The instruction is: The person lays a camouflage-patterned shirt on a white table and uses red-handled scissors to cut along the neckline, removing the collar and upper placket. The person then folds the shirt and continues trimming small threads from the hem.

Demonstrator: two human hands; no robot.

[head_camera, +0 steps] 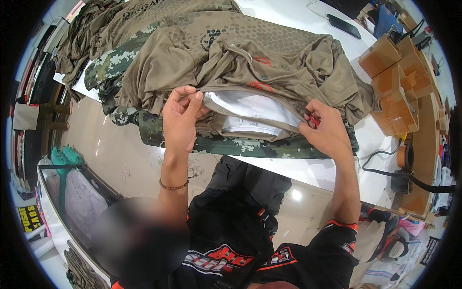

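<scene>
A khaki-brown T-shirt (pixel 173 77) with dark and red prints lies spread in front of me. My left hand (pixel 181 121) pinches the left end of an opening edge of it between thumb and fingers. At the opening's other end, my right hand (pixel 326 130) grips the same edge. A small red tool (pixel 314 120), mostly hidden, sits in the right fingers; its kind is unclear. Between my hands the opening gapes, showing white cloth (pixel 252 103) inside. Beneath the T-shirt is a green camouflage garment (pixel 249 146), its border showing along the front.
More brown shirts (pixel 119 30) are heaped at the far left of the white table (pixel 306 175). A smartphone (pixel 344 26) lies at the back right. Cardboard boxes (pixel 395 97), a tape roll (pixel 405 158) and a black cable (pixel 393 174) are on the right.
</scene>
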